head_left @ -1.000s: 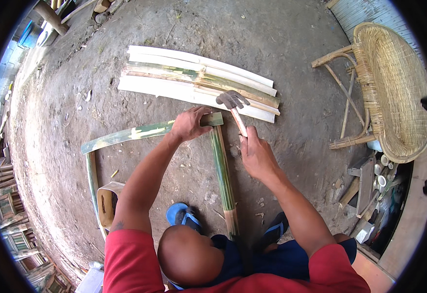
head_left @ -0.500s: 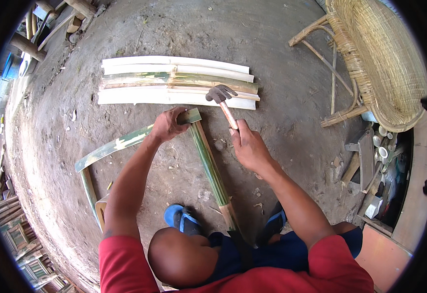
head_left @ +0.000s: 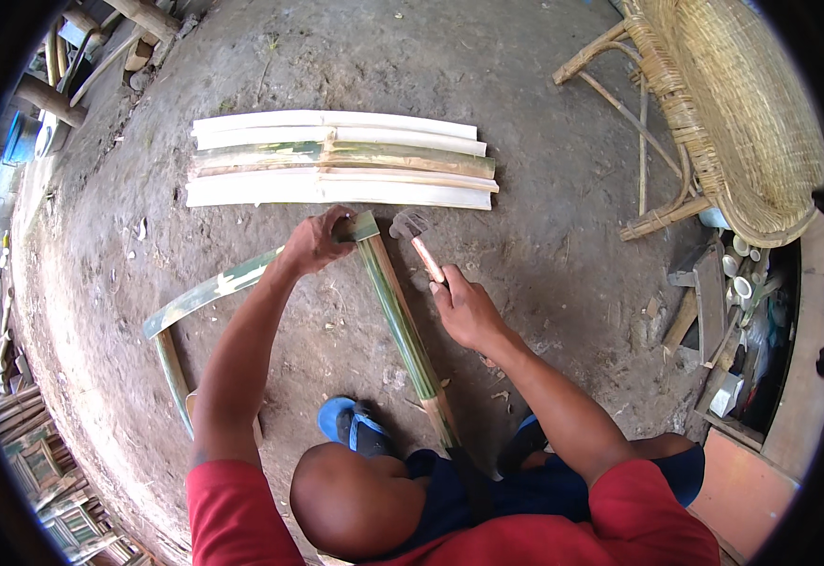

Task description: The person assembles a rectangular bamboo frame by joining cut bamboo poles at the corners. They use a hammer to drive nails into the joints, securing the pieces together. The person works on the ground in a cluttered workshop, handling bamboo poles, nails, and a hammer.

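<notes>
My left hand (head_left: 314, 241) is closed around the far end of a green bamboo strip (head_left: 214, 287). This strip lies across the top of a long bamboo piece (head_left: 397, 321), forming a corner, and that piece runs back toward my lap. At its other end the strip meets another bamboo piece (head_left: 174, 373), partly hidden by my left forearm. My right hand (head_left: 469, 307) grips a claw hammer (head_left: 427, 257) by its wooden handle. The dark, slightly blurred head is just right of the corner, apart from the bamboo.
Several split bamboo slats (head_left: 337, 162) lie side by side on the dirt floor beyond my hands. A woven chair (head_left: 714, 123) stands at the far right. Below it are wooden scraps and cut tubes (head_left: 740, 283). Blue sandals (head_left: 341, 420) show near my knees.
The hammer has come down and toward me, its head dropping from over the slats to beside the corner. My left hand keeps its hold on the strip.
</notes>
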Action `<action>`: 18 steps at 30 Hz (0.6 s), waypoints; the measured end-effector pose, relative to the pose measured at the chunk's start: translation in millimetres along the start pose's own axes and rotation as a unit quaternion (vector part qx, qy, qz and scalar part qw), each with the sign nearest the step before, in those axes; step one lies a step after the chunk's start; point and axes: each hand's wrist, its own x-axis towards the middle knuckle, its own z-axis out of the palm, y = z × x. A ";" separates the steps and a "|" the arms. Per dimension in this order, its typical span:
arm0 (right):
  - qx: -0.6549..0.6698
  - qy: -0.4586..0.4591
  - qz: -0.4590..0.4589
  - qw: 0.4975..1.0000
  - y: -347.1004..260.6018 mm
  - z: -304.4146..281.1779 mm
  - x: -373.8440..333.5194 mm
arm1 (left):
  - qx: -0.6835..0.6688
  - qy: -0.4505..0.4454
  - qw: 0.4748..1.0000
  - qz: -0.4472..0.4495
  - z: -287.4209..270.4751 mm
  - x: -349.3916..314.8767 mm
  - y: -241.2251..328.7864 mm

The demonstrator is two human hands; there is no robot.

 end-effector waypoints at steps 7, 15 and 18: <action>0.009 0.049 -0.026 0.998 13.0 6.8 3.0 | 0.010 0.001 1.000 0.027 -1.5 5.6 -9.9; -0.200 0.251 -0.146 0.936 66.4 24.1 6.0 | 0.099 0.038 0.994 -0.031 15.5 1.8 6.3; -0.124 0.177 -0.146 0.965 69.8 41.6 -9.6 | 0.145 0.066 0.986 -0.041 21.3 -2.6 8.6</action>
